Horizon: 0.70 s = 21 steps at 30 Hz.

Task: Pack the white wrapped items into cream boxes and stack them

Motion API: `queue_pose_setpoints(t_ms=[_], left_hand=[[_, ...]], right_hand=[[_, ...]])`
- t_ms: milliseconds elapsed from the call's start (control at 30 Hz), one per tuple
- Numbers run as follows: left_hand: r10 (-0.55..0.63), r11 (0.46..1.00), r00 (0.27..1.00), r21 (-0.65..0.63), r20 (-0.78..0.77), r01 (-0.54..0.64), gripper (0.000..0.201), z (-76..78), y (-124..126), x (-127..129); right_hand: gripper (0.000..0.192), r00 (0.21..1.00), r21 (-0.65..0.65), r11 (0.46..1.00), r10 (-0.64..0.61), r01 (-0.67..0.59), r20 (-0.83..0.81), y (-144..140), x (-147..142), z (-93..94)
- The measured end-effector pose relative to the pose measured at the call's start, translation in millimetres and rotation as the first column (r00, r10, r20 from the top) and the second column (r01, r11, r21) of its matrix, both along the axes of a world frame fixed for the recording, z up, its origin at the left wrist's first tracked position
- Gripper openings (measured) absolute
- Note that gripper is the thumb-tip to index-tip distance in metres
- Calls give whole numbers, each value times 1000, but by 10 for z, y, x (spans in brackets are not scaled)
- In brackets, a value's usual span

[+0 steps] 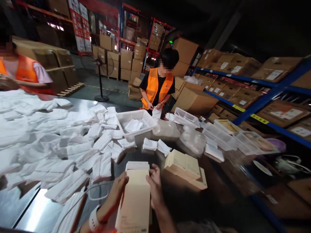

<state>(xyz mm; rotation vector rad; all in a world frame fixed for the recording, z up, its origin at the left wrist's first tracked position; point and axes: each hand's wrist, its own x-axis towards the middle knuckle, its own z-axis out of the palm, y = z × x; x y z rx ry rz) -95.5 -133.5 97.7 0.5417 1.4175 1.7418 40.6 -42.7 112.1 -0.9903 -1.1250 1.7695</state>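
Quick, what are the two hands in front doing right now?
Left hand: closed on the left edge of a box.
Right hand: touching the box's right edge; grip cannot be told.

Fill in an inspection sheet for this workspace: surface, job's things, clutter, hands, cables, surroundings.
Surface: shiny metal table, its left side heaped with white folded packs.
Job's things: cream box between the hands; stacked cream boxes to its right.
Clutter: white basket with packs inside, plastic bags, clear trays.
Hands: left hand and right hand hold the cream box's sides.
Cables: pale loop beside the left forearm; cable or wire frame, cannot tell.
Surroundings: two people in orange vests, cartons, shelving, standing fan.
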Motion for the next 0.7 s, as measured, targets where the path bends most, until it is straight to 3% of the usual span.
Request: queue_pose_setpoints(t_ms=[67, 133, 167, 233, 300, 367, 500, 633, 700], left_hand=[[31, 1000, 999, 1, 8, -31, 26, -97, 50, 69], [70, 998, 996, 1, -45, -71, 46, -144, 82, 129], [73, 997, 994, -3, -79, -74, 58, -144, 88, 158], [12, 1000, 988, -23, -155, -16, 74, -103, 80, 218], [-75, 997, 968, -44, -238, 66, 80, -29, 50, 284], [-139, 990, 941, -38, -309, 133, 78, 53, 6, 356], [-222, 970, 897, 3, -382, 242, 73, 167, -105, 481], [-286, 954, 814, -71, -505, 291, 73, 203, -180, 539], [-324, 942, 782, -104, -533, 320, 75, 200, -187, 555]], right_hand=[[62, 993, 100, 990, -108, 103, 53, 33, -11, 10], [53, 955, 394, 913, -200, 101, 218, 61, 18, 105], [44, 922, 568, 823, -231, 15, 311, 67, 35, 180], [32, 844, 782, 565, -257, -264, 470, 62, 50, 358], [29, 774, 797, 350, -243, -492, 584, 37, 34, 524], [24, 737, 780, 245, -258, -576, 625, -1, 11, 639], [25, 732, 800, 212, -323, -561, 600, -99, 59, 706], [28, 740, 821, 198, -360, -535, 568, -178, 149, 613], [30, 730, 846, 195, -435, -496, 527, -182, 148, 542]])
